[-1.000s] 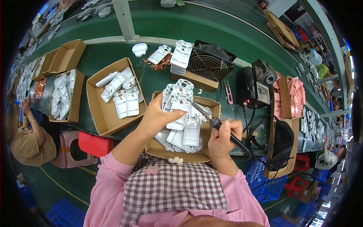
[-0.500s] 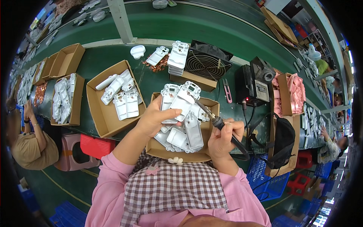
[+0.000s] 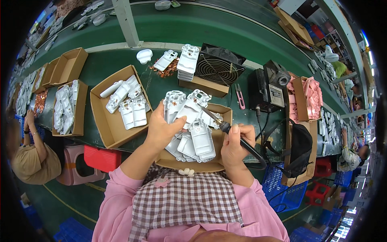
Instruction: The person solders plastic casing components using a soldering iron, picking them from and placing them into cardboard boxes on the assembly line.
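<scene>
My left hand point(image 3: 161, 127) grips two white plastic housings point(image 3: 188, 111) side by side, thumb across the front, small coppery pieces near their upper ends. In my right hand point(image 3: 238, 146) is a soldering iron point(image 3: 225, 127), held like a pen by its dark handle. Its metal tip reaches the upper end of the right-hand housing; whether they touch I cannot tell. Beneath both hands stands a cardboard box point(image 3: 171, 162) in which more white housings point(image 3: 202, 139) are piled.
Left is a cardboard box point(image 3: 107, 133) of white housings. Beyond are stacked housings point(image 3: 188, 60), loose copper pieces point(image 3: 167, 70) and a black fan point(image 3: 219, 66). Tweezers point(image 3: 240, 97) lie beside a black soldering station point(image 3: 260, 90). Pink parts point(image 3: 312, 97) fill a box at right. Other people sit on both sides.
The two housings have shifted slightly left and tilted in my left hand. My right hand and the soldering iron have moved a little left with them.
</scene>
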A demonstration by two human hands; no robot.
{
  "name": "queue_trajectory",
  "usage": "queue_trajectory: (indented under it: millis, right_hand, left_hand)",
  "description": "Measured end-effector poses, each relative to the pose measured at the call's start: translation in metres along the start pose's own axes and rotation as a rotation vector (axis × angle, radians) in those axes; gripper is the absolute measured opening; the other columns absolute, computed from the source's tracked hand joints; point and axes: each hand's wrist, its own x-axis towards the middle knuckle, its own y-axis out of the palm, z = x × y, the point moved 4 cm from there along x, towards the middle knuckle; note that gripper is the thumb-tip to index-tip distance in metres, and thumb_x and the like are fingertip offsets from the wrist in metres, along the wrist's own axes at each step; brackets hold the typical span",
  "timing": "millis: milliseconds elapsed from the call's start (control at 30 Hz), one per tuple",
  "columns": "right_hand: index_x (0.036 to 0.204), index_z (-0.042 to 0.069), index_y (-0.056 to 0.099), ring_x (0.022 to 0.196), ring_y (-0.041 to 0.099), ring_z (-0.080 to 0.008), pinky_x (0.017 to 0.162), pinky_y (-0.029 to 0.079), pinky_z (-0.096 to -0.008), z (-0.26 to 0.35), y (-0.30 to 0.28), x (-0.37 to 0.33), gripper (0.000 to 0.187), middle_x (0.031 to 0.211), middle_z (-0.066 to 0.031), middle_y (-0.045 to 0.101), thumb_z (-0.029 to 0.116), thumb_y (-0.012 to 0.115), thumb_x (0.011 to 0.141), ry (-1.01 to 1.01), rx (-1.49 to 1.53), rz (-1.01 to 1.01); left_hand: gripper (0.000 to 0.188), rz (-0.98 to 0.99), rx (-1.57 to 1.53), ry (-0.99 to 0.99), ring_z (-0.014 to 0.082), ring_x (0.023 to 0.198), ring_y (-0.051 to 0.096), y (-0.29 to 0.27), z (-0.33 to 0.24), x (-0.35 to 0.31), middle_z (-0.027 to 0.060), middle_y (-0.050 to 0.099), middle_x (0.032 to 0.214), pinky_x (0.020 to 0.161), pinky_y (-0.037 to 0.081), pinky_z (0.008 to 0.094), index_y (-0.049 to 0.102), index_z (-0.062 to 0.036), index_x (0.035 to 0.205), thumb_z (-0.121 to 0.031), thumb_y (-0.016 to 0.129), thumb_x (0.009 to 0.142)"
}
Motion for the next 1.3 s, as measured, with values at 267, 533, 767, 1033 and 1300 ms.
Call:
queue_trajectory:
  millis: [267, 533, 767, 1033, 1300]
  right_hand:
    - [0.079, 0.007, 0.043, 0.045, 0.034, -0.0039, 0.038, 0.029, -0.0185, -0.0013, 0.0004, -0.0002, 0.019, 0.062, 0.0015, 0.042, 0.008, 0.06, 0.087, -0.002, -0.023, 0.015]
    - [0.079, 0.006, 0.043, 0.045, 0.034, -0.0038, 0.038, 0.03, -0.0185, -0.0028, -0.0006, -0.0004, 0.018, 0.062, 0.0012, 0.042, 0.008, 0.059, 0.088, 0.009, -0.053, 0.024]
    - [0.078, 0.006, 0.042, 0.045, 0.034, -0.004, 0.039, 0.029, -0.0184, 0.0002, 0.0028, 0.0003, 0.018, 0.062, 0.0007, 0.043, 0.007, 0.057, 0.088, 0.063, 0.008, 0.01]
    - [0.077, 0.007, 0.042, 0.046, 0.033, -0.0041, 0.041, 0.027, -0.0186, 0.0006, 0.0005, 0.0011, 0.019, 0.062, 0.0012, 0.043, 0.006, 0.058, 0.088, 0.05, 0.073, -0.031]
    - [0.077, 0.008, 0.042, 0.046, 0.033, -0.0039, 0.039, 0.027, -0.0185, -0.0024, 0.0, 0.0011, 0.019, 0.062, 0.0016, 0.043, 0.006, 0.059, 0.087, 0.08, 0.094, -0.012]
  left_hand:
    - [0.041, 0.009, 0.002, 0.002, 0.0137, 0.08, 0.062, -0.0015, 0.0017, -0.0001, 0.0099, 0.061, 0.099, 0.063, 0.056, 0.0268, 0.049, 0.0017, 0.114, -0.002, 0.065, 0.077]
    - [0.04, 0.018, 0.048, 0.039, 0.0139, 0.077, 0.062, -0.0002, -0.0009, -0.0002, 0.0104, 0.061, 0.097, 0.063, 0.056, 0.027, 0.049, 0.003, 0.112, -0.001, 0.065, 0.076]
    - [0.04, 0.016, 0.019, 0.007, 0.0138, 0.077, 0.062, -0.0013, -0.0004, 0.0002, 0.0103, 0.061, 0.096, 0.062, 0.056, 0.027, 0.049, 0.0027, 0.113, 0.0, 0.065, 0.076]
    - [0.041, 0.036, -0.012, 0.021, 0.0129, 0.076, 0.062, -0.0011, -0.0018, -0.0006, 0.0093, 0.061, 0.096, 0.06, 0.054, 0.0265, 0.049, 0.0012, 0.114, -0.001, 0.065, 0.076]
    - [0.041, 0.048, -0.002, 0.021, 0.013, 0.076, 0.062, -0.001, -0.0018, -0.0008, 0.0095, 0.061, 0.096, 0.059, 0.054, 0.0265, 0.049, 0.0008, 0.114, -0.001, 0.065, 0.076]
